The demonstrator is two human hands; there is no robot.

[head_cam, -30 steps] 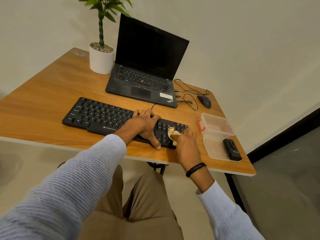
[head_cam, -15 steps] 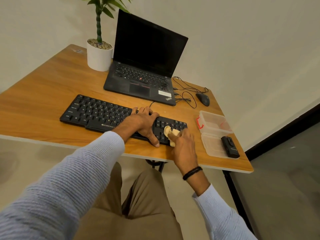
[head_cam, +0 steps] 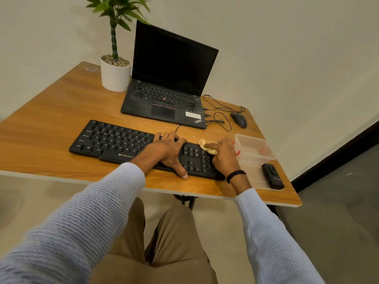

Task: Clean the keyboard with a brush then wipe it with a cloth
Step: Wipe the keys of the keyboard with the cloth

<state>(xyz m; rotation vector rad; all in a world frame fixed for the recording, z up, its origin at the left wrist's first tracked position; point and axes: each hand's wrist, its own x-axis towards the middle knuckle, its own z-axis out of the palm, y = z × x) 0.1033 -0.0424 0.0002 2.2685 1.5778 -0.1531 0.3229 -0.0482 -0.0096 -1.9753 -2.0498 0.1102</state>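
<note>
Wooden table (head_cam: 51,119), keyboard (head_cam: 114,140), laptop (head_cam: 164,103), plant pot (head_cam: 114,76), mouse (head_cam: 239,119), likely plastic box (head_cam: 254,148)

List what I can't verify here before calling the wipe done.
- Keys under the left hand: covered by it, head view.
- Right end of the keyboard: covered by the right hand and cloth.
- Most of the cloth: bunched inside that hand's grip.
- Dust on the keys: too small to see.
- Black object on the clear box lid: too small to identify.

Warm wood-grain tabletop (head_cam: 51,124) with a soft sheen, and on it a matt black plastic keyboard (head_cam: 114,140); a crumpled beige cloth (head_cam: 206,145) looks soft against the keys, the clear plastic box (head_cam: 254,148) is slightly cloudy, the white plant pot (head_cam: 114,77) smooth and matt, the sleeves (head_cam: 92,218) ribbed knit
</note>
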